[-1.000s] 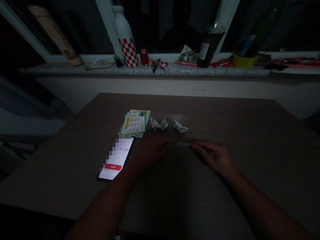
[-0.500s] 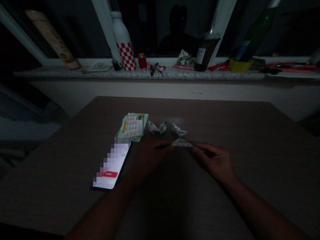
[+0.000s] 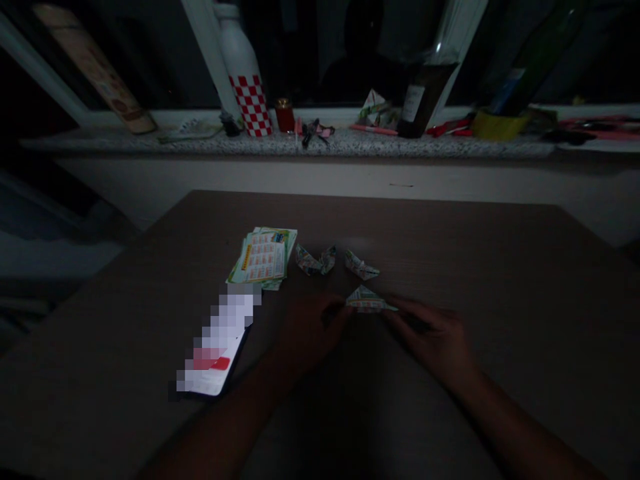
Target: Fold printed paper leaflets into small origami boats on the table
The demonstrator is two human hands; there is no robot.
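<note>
Both hands' fingers (image 3: 336,313) pinch folded paper (image 3: 369,301) ends.

Left hand (image 3: 310,330) and right hand (image 3: 433,337) pinch opposite ends of a folded paper (image 3: 369,301); two paper boats (image 3: 336,262) lie just beyond, a phone (image 3: 213,363) left.

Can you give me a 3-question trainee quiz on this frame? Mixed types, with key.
1. True or false: both hands hold the same folded paper piece.
2. Multiple choice: what lies directly left of the two small folded paper figures on the table? A) a bottle B) a stack of printed paper sheets C) scissors
3. Short answer: where does the red-and-white checked bottle stand?

Key
1. True: left hand and right hand each pinch an end of the folded paper piece.
2. B: the stack of printed paper sheets lies left of the folded paper figures on the table.
3. The checked bottle stands on the stone window ledge.
</note>
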